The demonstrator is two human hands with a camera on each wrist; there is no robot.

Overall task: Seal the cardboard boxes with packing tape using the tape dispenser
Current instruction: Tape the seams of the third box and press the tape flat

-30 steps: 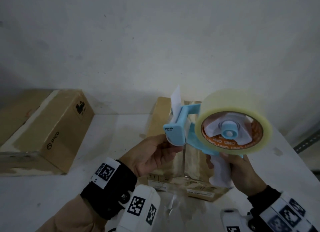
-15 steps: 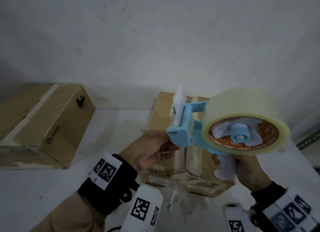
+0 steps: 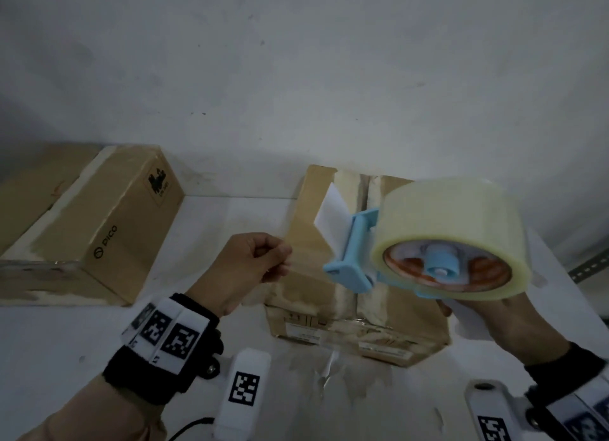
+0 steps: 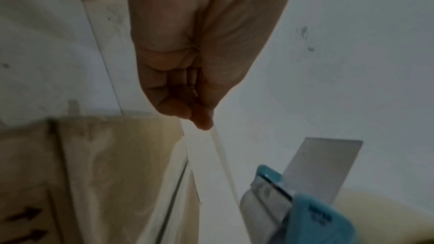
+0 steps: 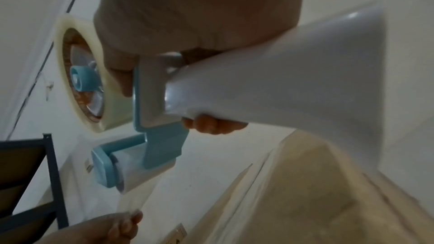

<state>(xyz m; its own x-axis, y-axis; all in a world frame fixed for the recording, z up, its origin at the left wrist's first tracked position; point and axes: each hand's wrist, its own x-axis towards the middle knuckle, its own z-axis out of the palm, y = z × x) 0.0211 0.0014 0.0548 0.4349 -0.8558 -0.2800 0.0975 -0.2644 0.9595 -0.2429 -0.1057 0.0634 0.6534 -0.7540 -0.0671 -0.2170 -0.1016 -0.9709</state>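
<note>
Pinching the clear tape (image 5: 136, 198) end, the left hand (image 3: 250, 269) is held above the box (image 3: 356, 295). The dispenser (image 3: 356, 259) handle is clasped by the right hand (image 3: 514, 322). Thin, sticky film is judged floppy; only its free edge should be gripped.

The head view looks forward and down from above onto the white tabletop (image 3: 66, 341) and the wall (image 3: 296, 61) behind it, wide enough to take in both hands and two cardboard boxes. The left wrist view sits very close behind the left hand (image 4: 187, 62), looking along its fingers toward the tape dispenser (image 4: 317, 216) and the nearer box (image 4: 105, 173). The right wrist view looks from beneath the right hand (image 5: 187, 16), almost against the dispenser's white handle. All three views share the dispenser's blue head, the strip of tape (image 5: 136, 198) and the nearer box; the right wrist view also catches the left fingertips.
</note>
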